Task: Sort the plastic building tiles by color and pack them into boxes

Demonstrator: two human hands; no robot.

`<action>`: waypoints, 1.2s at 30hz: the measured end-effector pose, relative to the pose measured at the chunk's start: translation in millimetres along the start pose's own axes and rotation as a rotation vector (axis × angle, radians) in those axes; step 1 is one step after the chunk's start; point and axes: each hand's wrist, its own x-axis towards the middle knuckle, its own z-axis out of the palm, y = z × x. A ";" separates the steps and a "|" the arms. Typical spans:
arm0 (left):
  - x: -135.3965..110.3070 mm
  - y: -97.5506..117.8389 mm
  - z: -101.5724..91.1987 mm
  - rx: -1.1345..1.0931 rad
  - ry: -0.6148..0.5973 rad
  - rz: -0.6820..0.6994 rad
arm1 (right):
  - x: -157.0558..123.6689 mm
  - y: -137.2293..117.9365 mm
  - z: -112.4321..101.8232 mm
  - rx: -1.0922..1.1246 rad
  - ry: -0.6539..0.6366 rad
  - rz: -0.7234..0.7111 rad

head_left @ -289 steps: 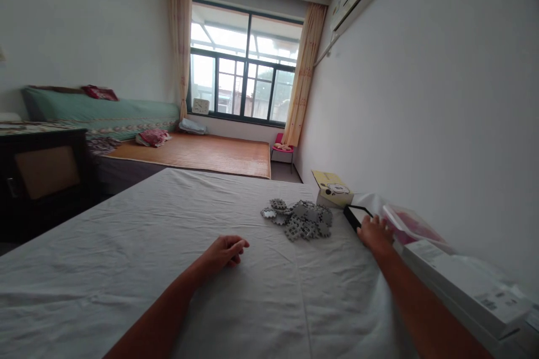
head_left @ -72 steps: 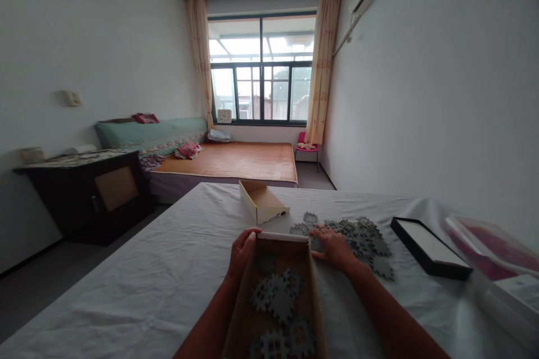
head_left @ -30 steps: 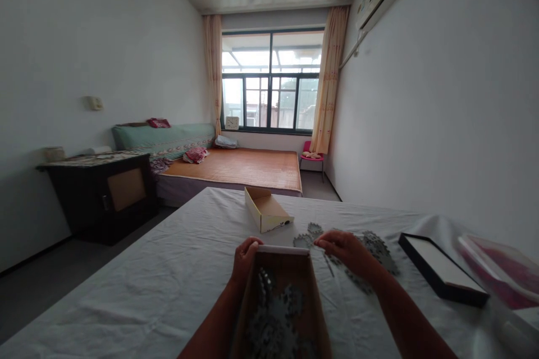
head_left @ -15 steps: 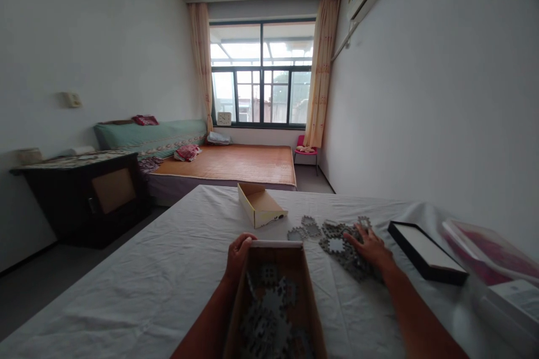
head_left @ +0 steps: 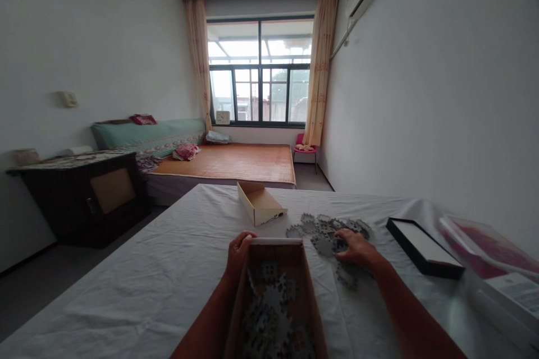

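Observation:
My left hand [head_left: 240, 252] grips the far left corner of an open cardboard box [head_left: 311, 303], its fingers closed over the rim. Inside the box lie several grey toothed gear pieces [head_left: 269, 314]. On the right, my right hand [head_left: 357, 248] reaches over a loose pile of similar grey gear pieces [head_left: 324, 245] on the cloth. Its thumb and fingers are curved but apart, touching the pile. The palm hides part of the pile, and I see no piece held clear of it.
Beyond the box sits a cut cardboard tray [head_left: 263, 210]. To the right lie a black-rimmed box lid [head_left: 425, 249], a clear plastic container [head_left: 484, 241] with pink contents and a white box [head_left: 514, 297]. A wrinkled white cloth [head_left: 147, 286] covers the table.
My right hand has drawn back and left across the gear pile, its fingers curling more. Some gears have shifted left and spread. My left hand stays on the box.

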 end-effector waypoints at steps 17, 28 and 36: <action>0.6 -1.6 0.2 0.013 -0.012 -0.009 | -13.0 -34.1 -57.7 0.254 0.108 -0.084; -1.1 1.5 2.3 -0.053 -0.023 -0.029 | -83.5 -197.4 -54.8 0.531 -0.119 -0.652; 1.9 -7.2 0.3 0.002 -0.018 -0.007 | -9.5 -100.8 -7.9 0.160 0.271 -0.220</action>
